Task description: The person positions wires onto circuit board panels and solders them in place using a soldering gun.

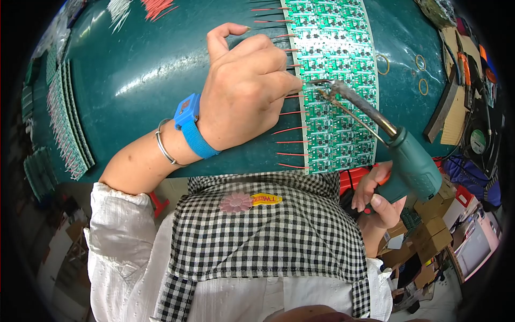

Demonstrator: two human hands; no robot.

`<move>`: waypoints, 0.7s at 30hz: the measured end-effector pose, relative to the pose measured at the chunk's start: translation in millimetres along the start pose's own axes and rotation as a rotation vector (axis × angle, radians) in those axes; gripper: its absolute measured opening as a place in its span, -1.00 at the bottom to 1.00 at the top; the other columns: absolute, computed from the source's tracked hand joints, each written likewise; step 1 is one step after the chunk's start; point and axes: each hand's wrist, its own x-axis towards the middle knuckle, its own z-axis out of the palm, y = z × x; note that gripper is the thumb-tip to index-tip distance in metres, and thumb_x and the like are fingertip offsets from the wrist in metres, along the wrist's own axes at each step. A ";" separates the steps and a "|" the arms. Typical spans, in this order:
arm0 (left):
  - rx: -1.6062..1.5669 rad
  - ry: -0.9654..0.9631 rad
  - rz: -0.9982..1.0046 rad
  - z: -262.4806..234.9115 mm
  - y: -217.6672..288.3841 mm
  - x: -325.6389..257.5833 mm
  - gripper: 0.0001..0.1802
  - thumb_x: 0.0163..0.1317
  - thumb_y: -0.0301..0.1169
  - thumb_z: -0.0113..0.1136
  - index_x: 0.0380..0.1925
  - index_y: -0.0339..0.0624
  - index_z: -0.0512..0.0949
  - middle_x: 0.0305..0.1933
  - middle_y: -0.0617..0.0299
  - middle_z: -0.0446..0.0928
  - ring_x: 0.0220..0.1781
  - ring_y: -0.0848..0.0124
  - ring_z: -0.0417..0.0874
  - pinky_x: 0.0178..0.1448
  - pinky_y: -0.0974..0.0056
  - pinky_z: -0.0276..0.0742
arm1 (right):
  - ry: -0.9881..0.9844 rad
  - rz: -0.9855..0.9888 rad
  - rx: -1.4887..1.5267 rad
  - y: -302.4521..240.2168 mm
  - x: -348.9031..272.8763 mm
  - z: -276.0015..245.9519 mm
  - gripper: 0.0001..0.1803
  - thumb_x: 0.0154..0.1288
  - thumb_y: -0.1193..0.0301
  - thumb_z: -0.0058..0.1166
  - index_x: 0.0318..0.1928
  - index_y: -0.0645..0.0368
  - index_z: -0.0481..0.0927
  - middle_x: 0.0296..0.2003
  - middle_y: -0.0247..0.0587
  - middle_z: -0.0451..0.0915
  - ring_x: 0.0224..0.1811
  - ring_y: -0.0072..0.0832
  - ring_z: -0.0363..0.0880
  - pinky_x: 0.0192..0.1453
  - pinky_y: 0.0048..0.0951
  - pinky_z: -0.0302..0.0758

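Note:
A long panel of small green circuit boards (pixel 335 80) lies on the dark green table (pixel 139 70), with thin red wires (pixel 289 142) sticking out of its left edge. My left hand (pixel 244 88), with a blue wrist strap, rests at that edge, its fingers pinched on a wire at the panel. My right hand (pixel 378 198) grips a green soldering gun (pixel 410 161) by its handle. The gun's metal tip (pixel 327 88) touches the panel just beside my left fingertips.
Stacks of finished boards with wires (pixel 67 115) lie at the table's left. Loose wire bundles (pixel 139 8) sit at the far edge. Rubber bands (pixel 421 72) lie right of the panel, beside tools and a small fan (pixel 477 140). Cardboard boxes (pixel 429 225) stand below right.

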 end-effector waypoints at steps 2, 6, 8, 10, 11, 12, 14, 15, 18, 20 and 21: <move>0.007 0.000 0.001 0.1 0.2 0.1 -0.73 -0.25 -0.63 0.38 -0.52 0.03 0.68 -0.58 0.46 0.36 -0.41 0.47 0.49 0.15 0.06 0.20 | -0.035 -0.021 0.035 -0.9 1.6 -2.6 -0.45 0.05 0.45 0.17 0.02 0.46 0.29 -0.62 -0.12 0.38 -0.70 -0.42 0.41 -0.60 -0.41 0.50; 0.015 -0.006 -0.001 0.0 0.8 -0.1 -0.73 -0.25 -0.63 0.39 -0.53 0.03 0.68 -0.59 0.46 0.36 -0.41 0.48 0.50 0.15 0.06 0.20 | -0.083 -0.058 0.108 -1.9 4.0 -5.8 -0.38 0.10 0.46 0.13 0.13 0.51 0.24 -0.63 -0.16 0.37 -0.71 -0.44 0.39 -0.61 -0.40 0.50; 0.016 -0.003 0.000 0.7 0.6 0.1 -0.74 -0.25 -0.63 0.39 -0.53 0.03 0.68 -0.59 0.46 0.35 -0.41 0.48 0.50 0.15 0.06 0.20 | -0.105 -0.064 0.093 -0.9 5.5 -6.5 -0.36 0.11 0.46 0.12 0.17 0.52 0.22 -0.63 -0.17 0.36 -0.72 -0.45 0.38 -0.62 -0.40 0.50; 0.007 0.001 0.001 0.9 -0.4 -0.2 -0.74 -0.25 -0.63 0.39 -0.54 0.03 0.68 -0.59 0.46 0.35 -0.41 0.48 0.49 0.15 0.06 0.20 | -0.129 -0.074 0.080 0.8 5.8 -6.4 -0.33 0.16 0.41 0.15 0.19 0.48 0.19 -0.61 -0.24 0.37 -0.70 -0.48 0.42 -0.66 -0.45 0.50; 0.006 0.001 0.002 0.7 -0.4 -0.1 -0.74 -0.25 -0.63 0.39 -0.54 0.03 0.68 -0.59 0.46 0.35 -0.41 0.48 0.49 0.15 0.06 0.20 | -0.128 -0.075 0.079 0.0 5.5 -5.9 -0.33 0.16 0.41 0.15 0.19 0.48 0.19 -0.61 -0.24 0.37 -0.70 -0.48 0.42 -0.66 -0.45 0.50; 0.011 0.003 0.005 0.5 -0.3 0.1 -0.74 -0.26 -0.63 0.39 -0.54 0.03 0.68 -0.59 0.46 0.35 -0.41 0.47 0.49 0.15 0.06 0.20 | -0.112 -0.070 0.086 -1.2 5.0 -5.5 -0.33 0.14 0.43 0.14 0.19 0.50 0.20 -0.62 -0.21 0.37 -0.71 -0.47 0.40 -0.65 -0.43 0.49; 0.016 0.005 0.013 0.4 -0.2 0.1 -0.73 -0.26 -0.63 0.39 -0.54 0.03 0.68 -0.59 0.46 0.35 -0.41 0.47 0.49 0.15 0.06 0.21 | -0.094 -0.068 0.095 -1.5 3.8 -4.9 -0.33 0.11 0.45 0.13 0.19 0.53 0.20 -0.64 -0.17 0.36 -0.72 -0.46 0.38 -0.63 -0.41 0.48; 0.014 0.004 0.011 0.6 -0.3 0.0 -0.73 -0.26 -0.63 0.39 -0.54 0.03 0.68 -0.59 0.46 0.36 -0.41 0.47 0.49 0.15 0.05 0.20 | -0.087 -0.075 0.100 -1.2 3.0 -4.7 -0.33 0.11 0.45 0.13 0.19 0.53 0.20 -0.64 -0.17 0.36 -0.72 -0.46 0.38 -0.63 -0.41 0.48; 0.014 0.009 0.014 0.3 0.5 0.9 -0.73 -0.26 -0.63 0.39 -0.53 0.03 0.68 -0.59 0.46 0.36 -0.40 0.47 0.50 0.15 0.05 0.20 | -0.086 -0.082 0.100 -1.3 2.0 -7.9 -0.33 0.11 0.44 0.13 0.18 0.53 0.21 -0.64 -0.17 0.36 -0.72 -0.46 0.38 -0.63 -0.42 0.47; 0.020 0.014 0.019 -0.1 1.0 1.2 -0.72 -0.26 -0.64 0.39 -0.53 0.04 0.68 -0.59 0.47 0.36 -0.40 0.47 0.50 0.15 0.04 0.20 | -0.097 -0.083 0.098 -1.5 1.8 -9.0 -0.33 0.10 0.44 0.14 0.18 0.53 0.21 -0.63 -0.17 0.35 -0.72 -0.46 0.38 -0.63 -0.41 0.47; 0.026 0.013 0.020 0.1 1.1 1.1 -0.72 -0.26 -0.63 0.39 -0.53 0.04 0.68 -0.59 0.47 0.36 -0.39 0.47 0.50 0.15 0.04 0.19 | -0.086 -0.078 0.100 -1.6 1.2 -8.4 -0.33 0.10 0.44 0.13 0.18 0.53 0.21 -0.63 -0.17 0.35 -0.71 -0.46 0.38 -0.63 -0.41 0.47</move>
